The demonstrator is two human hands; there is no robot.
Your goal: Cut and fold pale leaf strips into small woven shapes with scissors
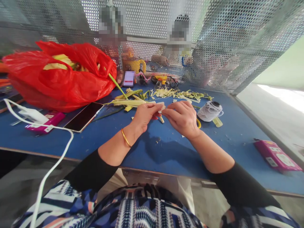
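My left hand [143,116] and my right hand [183,118] meet above the blue table [156,155]. Both pinch a small pale piece of what looks like husk [162,106] between thumb and fingertips. Fingers hide part of it, so its full shape does not show. Just behind the hands lie long yellow-green husk strips [128,103], with a heap of small husk scraps [168,92] farther back. To the right of my right hand rests a white-wrapped roll, seemingly thread [209,111], near a yellow ring partly covered by the hand.
A large red plastic bag [64,82] of husks stands at left. Near it lie a dark phone [85,117], a magenta packet [51,122] and a white cable [54,166]. Another magenta packet [276,155] is at right. A perforated metal screen [147,25] rises behind; people sit beyond it.
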